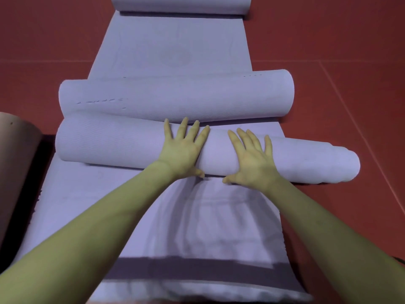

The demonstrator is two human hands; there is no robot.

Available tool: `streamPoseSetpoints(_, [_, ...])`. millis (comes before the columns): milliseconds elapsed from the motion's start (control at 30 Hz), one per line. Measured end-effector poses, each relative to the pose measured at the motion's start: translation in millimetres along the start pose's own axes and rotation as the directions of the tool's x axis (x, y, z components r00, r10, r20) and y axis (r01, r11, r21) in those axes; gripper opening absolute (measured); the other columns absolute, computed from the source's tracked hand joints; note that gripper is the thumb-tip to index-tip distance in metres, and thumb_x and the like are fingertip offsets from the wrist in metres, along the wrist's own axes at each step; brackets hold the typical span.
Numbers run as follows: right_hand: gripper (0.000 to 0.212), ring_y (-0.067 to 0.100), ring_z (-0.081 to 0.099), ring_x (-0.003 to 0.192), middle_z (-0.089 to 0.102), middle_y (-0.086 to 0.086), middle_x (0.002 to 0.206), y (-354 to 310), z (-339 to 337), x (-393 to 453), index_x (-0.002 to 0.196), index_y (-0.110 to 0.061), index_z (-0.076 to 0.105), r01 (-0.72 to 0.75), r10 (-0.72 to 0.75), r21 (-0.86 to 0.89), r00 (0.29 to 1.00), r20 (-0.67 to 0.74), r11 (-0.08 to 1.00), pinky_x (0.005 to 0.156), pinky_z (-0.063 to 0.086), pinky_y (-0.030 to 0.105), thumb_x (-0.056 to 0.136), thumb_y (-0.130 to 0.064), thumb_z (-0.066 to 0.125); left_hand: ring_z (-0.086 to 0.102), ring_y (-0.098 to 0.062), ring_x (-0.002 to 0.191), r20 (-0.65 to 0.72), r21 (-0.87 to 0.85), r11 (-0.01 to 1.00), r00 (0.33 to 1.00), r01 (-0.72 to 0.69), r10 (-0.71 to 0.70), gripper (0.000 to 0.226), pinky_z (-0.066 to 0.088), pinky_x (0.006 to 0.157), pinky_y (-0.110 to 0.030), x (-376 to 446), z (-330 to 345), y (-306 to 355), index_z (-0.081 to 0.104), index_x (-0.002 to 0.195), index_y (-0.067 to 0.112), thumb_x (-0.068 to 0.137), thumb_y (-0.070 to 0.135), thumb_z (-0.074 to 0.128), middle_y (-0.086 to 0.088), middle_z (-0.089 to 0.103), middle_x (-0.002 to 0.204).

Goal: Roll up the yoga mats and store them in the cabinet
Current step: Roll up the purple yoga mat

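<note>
The left hand (pixel 182 150) lies flat, fingers (pixel 183 128) straight and spread, pressing the near lilac roll (pixel 122 143); the right hand (pixel 252 159) does likewise beside it; beyond the fingertips a second roll (pixel 175 97) touches it, on the red floor (pixel 350 51).

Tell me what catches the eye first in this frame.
Two bare hands, left hand and right hand, press flat on a lilac mat roll at centre. A second roll lies just behind it, touching, on mats spread over the red floor.
</note>
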State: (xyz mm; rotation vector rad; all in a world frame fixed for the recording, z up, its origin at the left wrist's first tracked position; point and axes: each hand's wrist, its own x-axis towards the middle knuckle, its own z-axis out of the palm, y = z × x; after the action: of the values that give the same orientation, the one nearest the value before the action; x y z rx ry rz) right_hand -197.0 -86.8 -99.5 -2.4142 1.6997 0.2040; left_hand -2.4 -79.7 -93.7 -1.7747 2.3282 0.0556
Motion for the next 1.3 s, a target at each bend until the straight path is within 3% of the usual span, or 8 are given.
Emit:
streamPoseSetpoints(133, [0.127, 0.022, -0.002, 0.145, 0.001, 0.002, 0.158, 5, -1, 13, 0.150, -0.022, -0.008, 0.041, -0.042, -0.122, 0.999, -0.005, 0.992, 0.113, -0.002, 0.055, 0.062, -0.062, 0.074, 0.001, -0.035, 0.145, -0.013, 0.046, 0.999, 1.000, -0.012, 0.012, 0.131, 0.001, 0.108, -0.067, 12, 2, -4, -0.008, 0.151, 0.016, 0.061, 0.078, 0.064, -0.012, 0.003, 0.159])
streamPoseSetpoints(233, [0.121, 0.019, 0.005, 0.144, 0.009, -0.002, 0.157, 7, -2, 15, 0.151, -0.024, 0.002, 0.055, -0.057, -0.067, 0.998, -0.031, 0.996, 0.115, 0.000, 0.050, 0.061, -0.060, 0.075, 0.022, -0.037, 0.139, -0.061, 0.016, 0.998, 0.996, -0.060, 0.061, 0.126, 0.010, 0.109, -0.063, 13, 4, -10, 0.007, 0.152, 0.013, 0.059, 0.075, 0.067, -0.014, 0.020, 0.154])
streamPoseSetpoints(333, [0.114, 0.015, 0.015, 0.142, 0.020, -0.005, 0.155, 7, -1, 11, 0.150, -0.026, 0.016, 0.067, -0.067, -0.005, 0.993, -0.098, 0.998, 0.113, 0.001, 0.045, 0.060, -0.055, 0.078, 0.053, -0.040, 0.106, -0.190, 0.026, 0.990, 0.972, -0.139, 0.141, 0.122, 0.036, 0.094, -0.061, 12, 10, -14, 0.043, 0.138, 0.005, 0.040, 0.068, 0.080, -0.020, 0.054, 0.126])
streamPoseSetpoints(400, [0.111, 0.017, 0.024, 0.140, 0.029, -0.002, 0.152, 8, 2, 8, 0.148, -0.023, 0.026, 0.076, -0.074, 0.005, 0.984, -0.162, 0.997, 0.112, 0.005, 0.046, 0.057, -0.050, 0.082, 0.058, -0.040, 0.091, -0.261, 0.019, 0.985, 0.950, -0.173, 0.172, 0.118, 0.043, 0.084, -0.057, 10, 13, -15, 0.051, 0.129, 0.003, 0.034, 0.067, 0.081, -0.021, 0.060, 0.112])
streamPoseSetpoints(633, [0.111, 0.029, 0.059, 0.109, 0.061, 0.010, 0.123, 9, 6, -9, 0.125, -0.010, 0.059, 0.124, -0.117, -0.002, 0.930, -0.350, 0.992, 0.097, 0.022, 0.043, 0.025, -0.046, 0.090, 0.056, -0.039, 0.093, -0.355, 0.058, 0.971, 0.905, -0.231, 0.236, 0.115, 0.043, 0.082, -0.052, -8, 13, -14, 0.040, 0.135, 0.009, 0.045, 0.072, 0.077, -0.024, 0.057, 0.116])
streamPoseSetpoints(867, [0.112, 0.027, 0.060, 0.107, 0.062, 0.008, 0.122, 12, -4, -48, 0.124, -0.011, 0.059, 0.166, -0.161, -0.003, 0.946, -0.282, 0.986, 0.093, 0.025, 0.039, 0.025, -0.053, 0.088, 0.057, -0.038, 0.087, -0.376, -0.001, 0.964, 0.893, -0.267, 0.247, 0.111, 0.045, 0.079, -0.049, -42, 10, 5, 0.040, 0.135, 0.009, 0.052, 0.075, 0.072, -0.024, 0.059, 0.112])
streamPoseSetpoints(1067, [0.111, 0.026, 0.059, 0.107, 0.061, 0.006, 0.124, 13, -2, -89, 0.127, -0.013, 0.057, 0.172, -0.160, 0.043, 0.966, -0.205, 0.984, 0.091, 0.024, 0.036, 0.028, -0.055, 0.087, 0.056, -0.035, 0.081, -0.312, -0.026, 0.959, 0.913, -0.284, 0.262, 0.101, 0.047, 0.076, -0.046, -75, 9, 27, 0.038, 0.134, 0.011, 0.061, 0.080, 0.045, -0.023, 0.060, 0.108])
streamPoseSetpoints(1300, [0.108, 0.025, 0.049, 0.119, 0.053, 0.002, 0.134, 18, 3, -129, 0.136, -0.019, 0.049, 0.192, -0.179, 0.127, 0.977, -0.113, 0.973, 0.097, 0.019, 0.033, 0.041, -0.053, 0.087, 0.054, -0.034, 0.077, -0.278, -0.049, 0.939, 0.907, -0.341, 0.315, 0.101, 0.046, 0.071, -0.045, -108, 20, 48, 0.039, 0.132, 0.010, 0.062, 0.082, 0.045, -0.021, 0.061, 0.103])
